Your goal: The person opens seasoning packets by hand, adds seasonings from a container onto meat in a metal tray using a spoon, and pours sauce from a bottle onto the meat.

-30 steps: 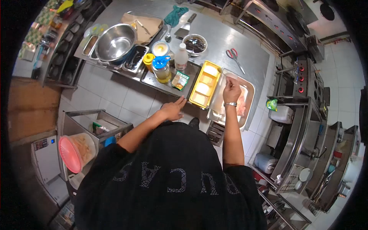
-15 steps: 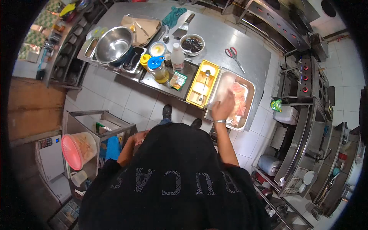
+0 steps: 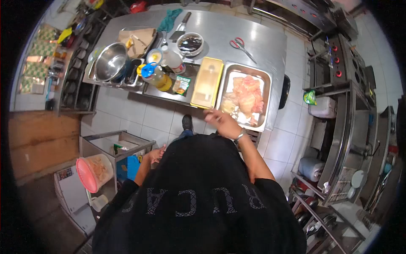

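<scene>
Yellow container (image 3: 207, 84) near right hand (image 3: 225, 124), farther from left hand (image 3: 156, 155); hands apart (both open).

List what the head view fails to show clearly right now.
- Head view: contents of the yellow container, veiled by a cloudy cover.
- Head view: print on the green packet, too small.
- Head view: fingers of the right hand, blurred.
- Head view: far steel cooker, cut by the top edge.
</scene>
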{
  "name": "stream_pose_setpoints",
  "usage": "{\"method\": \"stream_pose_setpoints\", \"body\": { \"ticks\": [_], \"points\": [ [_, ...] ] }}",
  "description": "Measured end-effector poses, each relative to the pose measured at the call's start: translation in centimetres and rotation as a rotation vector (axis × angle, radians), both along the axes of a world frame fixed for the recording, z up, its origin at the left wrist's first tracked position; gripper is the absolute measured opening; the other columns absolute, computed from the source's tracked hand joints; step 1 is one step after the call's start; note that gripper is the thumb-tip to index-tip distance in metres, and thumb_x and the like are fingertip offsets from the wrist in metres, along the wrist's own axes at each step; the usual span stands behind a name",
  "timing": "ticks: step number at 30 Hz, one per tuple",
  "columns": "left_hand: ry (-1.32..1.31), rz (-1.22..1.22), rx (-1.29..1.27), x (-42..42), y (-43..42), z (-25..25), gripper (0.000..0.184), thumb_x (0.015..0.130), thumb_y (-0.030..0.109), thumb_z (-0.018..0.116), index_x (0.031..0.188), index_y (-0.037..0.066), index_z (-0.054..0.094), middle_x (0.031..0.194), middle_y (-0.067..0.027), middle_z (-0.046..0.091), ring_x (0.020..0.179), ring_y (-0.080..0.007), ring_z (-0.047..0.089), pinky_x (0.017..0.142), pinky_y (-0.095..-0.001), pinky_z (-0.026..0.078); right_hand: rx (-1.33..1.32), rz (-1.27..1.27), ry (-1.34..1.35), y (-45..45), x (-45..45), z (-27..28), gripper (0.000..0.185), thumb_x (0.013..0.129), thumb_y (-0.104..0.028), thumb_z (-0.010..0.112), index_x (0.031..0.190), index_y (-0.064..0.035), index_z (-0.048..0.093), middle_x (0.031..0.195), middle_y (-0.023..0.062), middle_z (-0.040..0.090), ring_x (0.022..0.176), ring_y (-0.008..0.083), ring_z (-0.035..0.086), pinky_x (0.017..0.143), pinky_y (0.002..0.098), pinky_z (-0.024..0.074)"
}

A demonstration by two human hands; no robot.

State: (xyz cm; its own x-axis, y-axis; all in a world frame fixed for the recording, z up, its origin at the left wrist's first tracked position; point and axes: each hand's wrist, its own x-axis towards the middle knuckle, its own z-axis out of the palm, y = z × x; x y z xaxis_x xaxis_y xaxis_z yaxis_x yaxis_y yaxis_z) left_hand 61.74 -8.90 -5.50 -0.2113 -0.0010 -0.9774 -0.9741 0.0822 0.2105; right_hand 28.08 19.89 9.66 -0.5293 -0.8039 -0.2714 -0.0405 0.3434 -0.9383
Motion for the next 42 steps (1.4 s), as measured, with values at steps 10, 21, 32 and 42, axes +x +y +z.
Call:
{"method": "stream_pose_setpoints", "body": {
  "ticks": [10,21,32,42],
  "points": [
    [0.228,-0.419,-0.072,6.5,2.9,-2.1,0.077,0.092,0.07,0.042,0.127,0.005,0.061,0.109,-0.0123,0.068,0.099,-0.0276,0.065,0.09,-0.0392,0.049,0.209,0.198,-0.003,8.7,3.3,-5.3,0.032,0.096,-0.035,0.057,0.103,-0.0065,0.068,0.093,0.0181,0.069,0.09,0.0387,0.066,0.08,0.0443,0.0516],
    [0.16,0.774,-0.259,10.3,10.0,-2.2,0.079,0.092,0.07,0.044,0.139,0.007,0.051,0.127,-0.0151,0.062,0.115,-0.0196,0.058,0.099,-0.0425,0.046,-0.513,-0.338,-0.42,3.4,5.0,-4.0,0.061,0.091,-0.009,0.067,0.146,-0.008,0.039,0.083,-0.002,0.049,0.068,0.0054,0.045,0.061,0.0206,0.0407],
    [0.142,0.085,-0.032,9.8,7.9,-0.9,0.103,0.08,0.083,0.044,0.152,0.011,0.033,0.161,-0.0208,0.013,0.149,-0.0375,0.011,0.119,-0.0479,0.016,0.761,0.731,0.034,-1.4,11.8,-15.6,0.071,0.096,-0.064,0.038,0.126,-0.004,0.062,0.128,0.0253,0.059,0.125,0.0391,0.053,0.106,0.043,0.0396],
    [0.029,0.036,0.004,21.3,9.3,-9.2,0.103,0.077,0.08,0.053,0.156,0.022,0.02,0.161,-0.0231,0.004,0.146,-0.0437,0.016,0.117,-0.0534,0.021,1.125,0.908,0.106,-6.1,22.0,-19.5,0.08,0.093,-0.064,0.044,0.143,-0.0013,0.043,0.142,0.0275,0.047,0.135,0.0405,0.042,0.112,0.0422,0.0338]
  ]
}}
